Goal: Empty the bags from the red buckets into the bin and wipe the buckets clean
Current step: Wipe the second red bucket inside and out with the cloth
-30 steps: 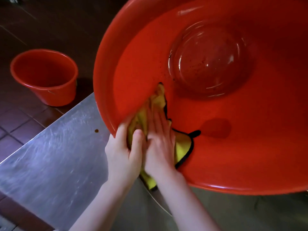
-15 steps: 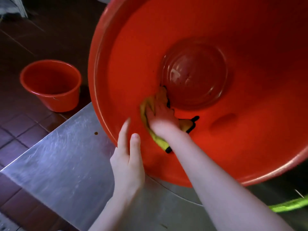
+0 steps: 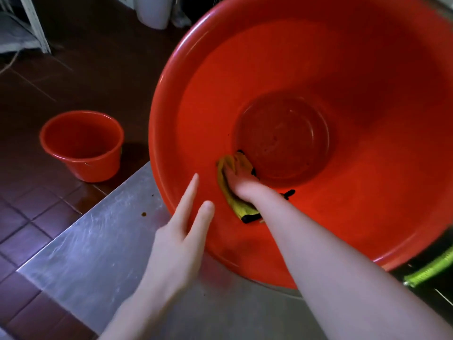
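Note:
A large red bucket [image 3: 367, 119] lies tilted on its side on a steel table [image 3: 93, 261], its mouth facing me. Deep inside it, my right hand [image 3: 242, 185] presses a yellow cloth with black edging [image 3: 226, 192] flat against the lower wall, just beside the round bottom. My left hand [image 3: 181, 231] lies with straight fingers against the bucket's near rim, thumb inside the rim. A second, smaller-looking red bucket [image 3: 82, 144] stands upright on the tiled floor to the left, with nothing visible in it.
The table's left edge runs diagonally, with dark red floor tiles [image 3: 31, 217] beyond it. A small brown spot [image 3: 144, 213] marks the steel. A green hose [image 3: 431, 268] lies at the right edge. A white bin or container [image 3: 153, 11] and a white frame [image 3: 31, 23] stand farther back.
My right hand has pushed the cloth from the rim deep into the bucket toward its bottom. My left hand let go of the cloth and now lies flat on the rim.

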Demonstrator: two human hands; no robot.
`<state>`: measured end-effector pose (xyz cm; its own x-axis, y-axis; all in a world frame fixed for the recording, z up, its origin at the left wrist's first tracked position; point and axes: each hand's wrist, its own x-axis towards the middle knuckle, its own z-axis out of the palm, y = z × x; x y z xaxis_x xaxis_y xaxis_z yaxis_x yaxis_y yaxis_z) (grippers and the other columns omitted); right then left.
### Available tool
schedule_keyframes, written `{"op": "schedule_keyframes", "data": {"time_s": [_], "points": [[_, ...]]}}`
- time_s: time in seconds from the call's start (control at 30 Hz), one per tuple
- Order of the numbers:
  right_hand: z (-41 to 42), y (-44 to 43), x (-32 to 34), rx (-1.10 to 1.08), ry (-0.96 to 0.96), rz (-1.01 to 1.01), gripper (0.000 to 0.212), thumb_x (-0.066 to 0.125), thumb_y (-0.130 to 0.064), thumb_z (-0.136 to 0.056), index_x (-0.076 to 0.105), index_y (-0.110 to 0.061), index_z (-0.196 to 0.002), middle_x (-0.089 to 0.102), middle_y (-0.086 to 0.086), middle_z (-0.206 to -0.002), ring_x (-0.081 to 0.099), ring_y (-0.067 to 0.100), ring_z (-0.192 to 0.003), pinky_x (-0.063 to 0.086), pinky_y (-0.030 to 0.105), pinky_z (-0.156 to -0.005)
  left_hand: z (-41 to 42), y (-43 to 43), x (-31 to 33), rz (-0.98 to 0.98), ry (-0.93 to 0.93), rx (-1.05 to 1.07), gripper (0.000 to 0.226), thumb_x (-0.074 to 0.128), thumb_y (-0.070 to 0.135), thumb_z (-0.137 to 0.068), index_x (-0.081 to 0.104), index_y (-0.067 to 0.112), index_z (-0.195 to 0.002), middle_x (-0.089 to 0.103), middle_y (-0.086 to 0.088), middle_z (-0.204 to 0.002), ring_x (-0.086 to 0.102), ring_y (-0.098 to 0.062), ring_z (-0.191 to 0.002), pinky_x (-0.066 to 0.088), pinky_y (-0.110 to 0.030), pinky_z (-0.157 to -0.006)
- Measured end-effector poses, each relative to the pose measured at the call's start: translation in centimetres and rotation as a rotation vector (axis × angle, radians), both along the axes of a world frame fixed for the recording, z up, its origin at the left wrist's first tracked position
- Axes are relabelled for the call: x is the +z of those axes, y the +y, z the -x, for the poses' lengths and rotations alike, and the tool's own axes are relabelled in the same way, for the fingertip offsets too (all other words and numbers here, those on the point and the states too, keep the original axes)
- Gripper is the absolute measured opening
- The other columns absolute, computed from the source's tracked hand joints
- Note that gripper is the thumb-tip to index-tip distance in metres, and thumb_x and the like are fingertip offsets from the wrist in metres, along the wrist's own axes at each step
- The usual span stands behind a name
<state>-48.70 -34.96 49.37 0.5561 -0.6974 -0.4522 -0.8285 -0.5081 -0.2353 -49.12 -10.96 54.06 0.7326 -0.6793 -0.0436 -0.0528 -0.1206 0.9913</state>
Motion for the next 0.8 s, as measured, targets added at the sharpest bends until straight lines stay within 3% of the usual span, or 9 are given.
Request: {"op": "schedule_keyframes", "data": {"time_s": [0.07,0.13,0.2,0.3,0.4,0.47,0.53,0.67,0.8], "points": [[0.3,-0.5,0.2,0.047,0.032,-0.020,0.066,0.016,-0.059,-0.098,-0.005,-0.030,-0.153,-0.005,-0.007,-0.162,0.018,0.026,-0.147,0.019,0.042,-0.118,-3.6,-0.1,1.4,-0.140,-0.293,0.014,0.065,0.041,0.078,-0.078,0.015,0.072,-0.137,0.049,0.019,-0.131,0.052,-0.008,-0.117,0.039,-0.029,-0.097],[1.3,-0.5,0.2,0.144,0.084,-0.014,0.068,0.017,-0.062,-0.096,-0.004,-0.031,-0.154,-0.002,-0.004,-0.163,0.015,0.026,-0.148,0.018,0.042,-0.119,-7.8,-0.7,2.9,-0.218,-0.594,0.108,0.063,0.042,0.072,-0.084,0.018,0.064,-0.142,0.042,-0.001,-0.120,0.055,-0.026,-0.096,0.045,-0.037,-0.087],[2.1,0.0,-0.3,0.188,0.091,0.020,0.072,0.017,-0.064,-0.095,-0.006,-0.030,-0.154,-0.003,-0.004,-0.163,0.009,0.024,-0.149,0.014,0.043,-0.120,-11.3,-1.3,3.7,-0.252,-0.721,0.099,0.055,0.045,0.064,-0.090,0.029,0.055,-0.142,0.044,-0.013,-0.122,0.058,-0.040,-0.094,0.048,-0.046,-0.087],[2.4,1.3,-0.3,0.162,0.112,0.077,0.068,0.012,-0.063,-0.095,-0.011,-0.033,-0.152,-0.011,-0.010,-0.162,0.004,0.024,-0.149,0.013,0.050,-0.118,-12.1,-0.8,2.5,-0.265,-0.839,0.049,0.057,0.056,0.036,-0.093,0.037,0.041,-0.146,0.058,-0.018,-0.116,0.059,-0.039,-0.090,0.048,-0.043,-0.080],[3.3,4.0,0.4,0.271,0.073,0.145,0.063,0.015,-0.059,-0.097,-0.009,-0.038,-0.151,-0.008,-0.012,-0.162,0.003,0.024,-0.149,0.012,0.049,-0.118,-9.5,-0.2,-0.5,-0.230,-0.671,0.127,0.063,0.062,0.024,-0.090,0.037,0.044,-0.145,0.063,-0.014,-0.099,0.057,-0.034,-0.083,0.040,-0.034,-0.072],[5.0,7.2,0.7,0.415,-0.038,0.244,0.067,0.013,-0.061,-0.091,-0.003,-0.037,-0.152,0.001,-0.010,-0.162,0.005,0.021,-0.149,0.014,0.047,-0.118,-7.4,-0.5,-2.4,-0.194,-0.470,0.189,0.062,0.059,0.026,-0.091,0.034,0.052,-0.142,0.063,-0.009,-0.106,0.056,-0.024,-0.087,0.038,-0.028,-0.075],[6.6,9.8,0.8,0.462,-0.101,0.290,0.072,0.009,-0.064,-0.085,-0.001,-0.039,-0.152,0.005,-0.013,-0.162,0.005,0.016,-0.149,0.016,0.047,-0.117,-5.8,-0.9,-3.9,-0.141,-0.335,0.199,0.061,0.057,0.027,-0.092,0.032,0.057,-0.138,0.063,-0.007,-0.117,0.059,-0.025,-0.098,0.046,-0.032,-0.081],[7.4,8.5,-1.4,0.302,-0.012,0.409,0.069,0.014,-0.063,-0.092,0.001,-0.036,-0.154,0.003,-0.010,-0.163,0.009,0.017,-0.149,0.017,0.044,-0.118,-3.8,-1.4,-6.6,-0.135,-0.330,0.183,0.071,0.061,0.015,-0.090,0.029,0.059,-0.137,0.066,-0.009,-0.107,0.062,-0.031,-0.088,0.046,-0.035,-0.075],[4.8,2.1,-2.9,-0.075,0.093,0.395,0.061,0.019,-0.058,-0.098,0.007,-0.034,-0.154,0.009,-0.006,-0.162,0.014,0.028,-0.146,0.014,0.053,-0.116,-1.2,-2.6,-9.0,-0.103,-0.234,0.205,0.073,0.059,0.019,-0.090,0.027,0.063,-0.139,0.066,-0.007,-0.103,0.063,-0.026,-0.086,0.044,-0.030,-0.075]]}}
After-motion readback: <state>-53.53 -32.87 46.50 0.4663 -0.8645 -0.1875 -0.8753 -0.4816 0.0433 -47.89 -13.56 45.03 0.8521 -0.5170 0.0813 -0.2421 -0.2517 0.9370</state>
